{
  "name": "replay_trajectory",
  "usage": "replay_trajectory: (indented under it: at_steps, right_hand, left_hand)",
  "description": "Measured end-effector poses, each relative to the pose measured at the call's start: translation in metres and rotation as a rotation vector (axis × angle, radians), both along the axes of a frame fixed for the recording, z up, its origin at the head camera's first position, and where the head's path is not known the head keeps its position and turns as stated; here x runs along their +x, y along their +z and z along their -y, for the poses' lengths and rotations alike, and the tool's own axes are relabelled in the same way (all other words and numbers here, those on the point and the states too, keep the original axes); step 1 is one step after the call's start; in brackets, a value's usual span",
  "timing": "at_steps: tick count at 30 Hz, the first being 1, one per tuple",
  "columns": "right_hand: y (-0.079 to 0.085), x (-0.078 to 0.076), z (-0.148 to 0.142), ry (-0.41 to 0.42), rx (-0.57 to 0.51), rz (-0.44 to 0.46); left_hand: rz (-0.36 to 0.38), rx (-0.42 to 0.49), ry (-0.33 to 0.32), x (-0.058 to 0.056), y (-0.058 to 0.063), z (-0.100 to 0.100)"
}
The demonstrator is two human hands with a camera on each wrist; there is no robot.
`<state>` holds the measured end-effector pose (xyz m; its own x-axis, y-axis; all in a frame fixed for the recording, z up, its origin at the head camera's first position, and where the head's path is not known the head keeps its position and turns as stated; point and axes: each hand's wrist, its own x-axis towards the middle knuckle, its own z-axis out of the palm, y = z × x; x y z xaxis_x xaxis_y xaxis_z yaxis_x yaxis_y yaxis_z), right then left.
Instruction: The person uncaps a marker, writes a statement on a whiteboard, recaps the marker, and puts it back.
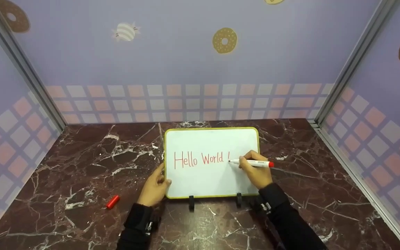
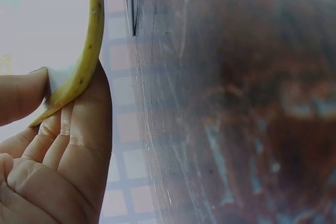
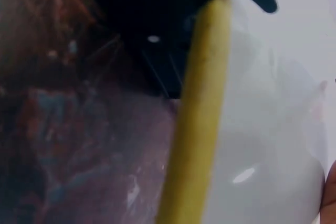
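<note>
A small whiteboard [image 1: 203,182] with a yellow frame leans on a stand, and red handwriting reading "Hello World !" runs across it. My left hand [image 1: 154,189] grips the board's lower left edge, thumb on the white face and fingers behind, as the left wrist view shows at the yellow frame [image 2: 93,40]. In my right hand [image 1: 258,173] I pinch a white marker [image 1: 257,163] with a red end, its tip right at the bottom of the exclamation mark. Only a sliver of the right hand [image 3: 329,198] shows in the right wrist view.
A red marker cap [image 1: 113,201] lies on the dark marbled table [image 1: 82,166], left of my left hand. Two black stand feet [image 1: 191,203] jut out under the board's lower edge. Patterned panels [image 1: 186,69] enclose the table at the back and both sides.
</note>
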<state>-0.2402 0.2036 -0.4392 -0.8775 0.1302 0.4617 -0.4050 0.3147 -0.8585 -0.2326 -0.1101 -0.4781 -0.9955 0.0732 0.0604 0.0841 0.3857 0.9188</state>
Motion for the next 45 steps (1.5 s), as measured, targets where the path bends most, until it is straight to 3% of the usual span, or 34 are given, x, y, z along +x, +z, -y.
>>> replay_trajectory:
  at_steps: [22, 25, 32, 45]
  right_hand:
    - [-0.005, -0.003, 0.005, -0.019, 0.001, 0.011]
    - [-0.006, -0.005, 0.002, -0.007, -0.056, 0.018]
    - [-0.02, -0.019, -0.012, -0.044, -0.3, 0.087]
    - [-0.026, -0.009, -0.012, 0.006, -0.306, 0.067]
  left_hand:
    - [-0.001, -0.012, -0.003, 0.0, -0.002, 0.002]
    - [-0.008, -0.007, -0.003, 0.0, -0.002, 0.002]
    - [-0.016, 0.011, -0.009, 0.001, -0.003, 0.001]
    - [-0.012, 0.03, -0.025, 0.003, 0.002, -0.001]
